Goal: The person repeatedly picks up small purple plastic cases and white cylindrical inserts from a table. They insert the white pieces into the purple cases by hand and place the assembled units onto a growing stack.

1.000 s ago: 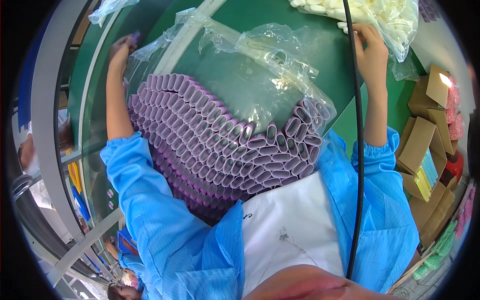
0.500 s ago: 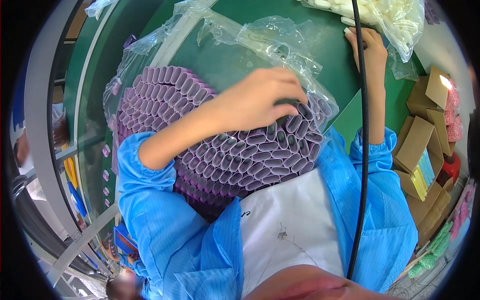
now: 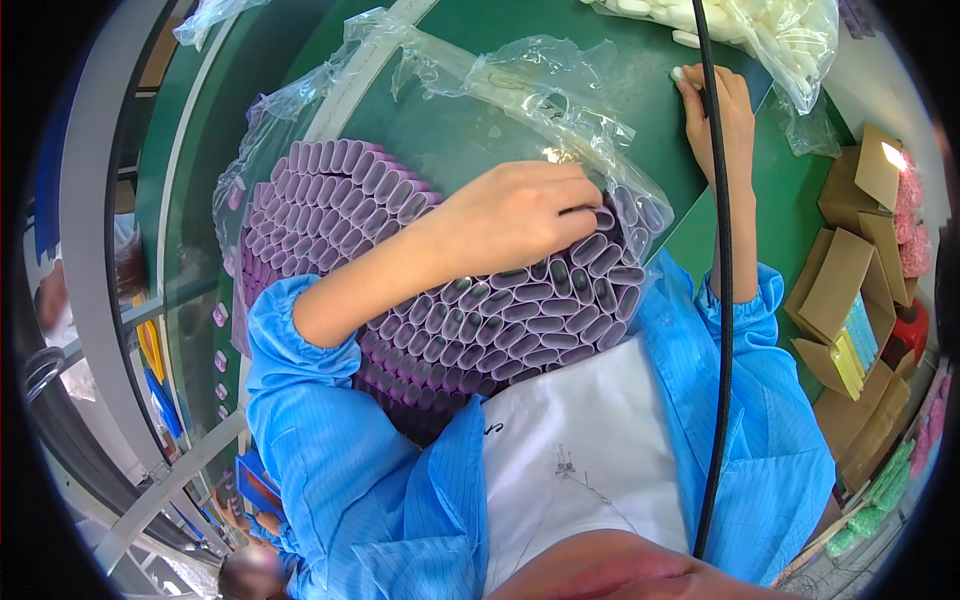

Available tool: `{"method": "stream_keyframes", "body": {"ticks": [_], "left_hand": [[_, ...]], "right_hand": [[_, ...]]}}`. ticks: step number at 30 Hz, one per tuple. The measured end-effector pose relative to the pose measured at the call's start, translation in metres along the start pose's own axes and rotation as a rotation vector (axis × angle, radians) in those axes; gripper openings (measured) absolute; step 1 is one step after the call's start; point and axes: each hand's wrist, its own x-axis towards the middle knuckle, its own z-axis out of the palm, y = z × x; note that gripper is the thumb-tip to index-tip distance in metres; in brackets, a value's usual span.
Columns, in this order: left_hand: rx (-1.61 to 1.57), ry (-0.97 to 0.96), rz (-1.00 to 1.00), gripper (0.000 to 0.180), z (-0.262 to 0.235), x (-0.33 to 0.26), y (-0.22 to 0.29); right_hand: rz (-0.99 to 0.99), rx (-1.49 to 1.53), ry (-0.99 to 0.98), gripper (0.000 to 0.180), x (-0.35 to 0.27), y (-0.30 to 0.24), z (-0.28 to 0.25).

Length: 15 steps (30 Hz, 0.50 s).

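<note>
A large bundle of purple oval sleeves (image 3: 540,325), packed on end with their hollow openings up, fills the space in front of my chest. Over its far right corner reaches my left hand (image 3: 545,210), thumb and fingers closed on the rim of one oval sleeve (image 3: 604,218). Farther back on the right, my right hand (image 3: 722,115) rests on the green table (image 3: 640,150) with its fingers curled. A small white tip shows at its thumb side; I cannot tell whether that is a held piece or a nail. A black cable partly covers this hand.
Crumpled clear plastic film (image 3: 540,80) lies around the bundle's far side. A clear bag of white oval pieces (image 3: 785,45) sits at the far right. Open cardboard boxes (image 3: 835,285) stand to the right. A black cable (image 3: 727,300) hangs down through the view.
My left hand has lowered onto the bundle, and its spread thumb and fingers have closed on a sleeve. My right hand has shifted slightly toward me and left.
</note>
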Motion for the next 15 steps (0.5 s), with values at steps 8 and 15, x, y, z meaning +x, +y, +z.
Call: {"method": "stream_keyframes", "body": {"ticks": [8,15], "left_hand": [[-1.161,0.651,-0.641,0.038,-0.031,-0.014,-0.004],[-0.989,0.613,-0.499,0.036,-0.018,-0.017,-0.009]], "right_hand": [[0.366,0.759,-0.106,0.014,0.007,-0.086,-0.046],[0.212,0.963,-0.117,0.015,0.002,-0.121,-0.031]]}}
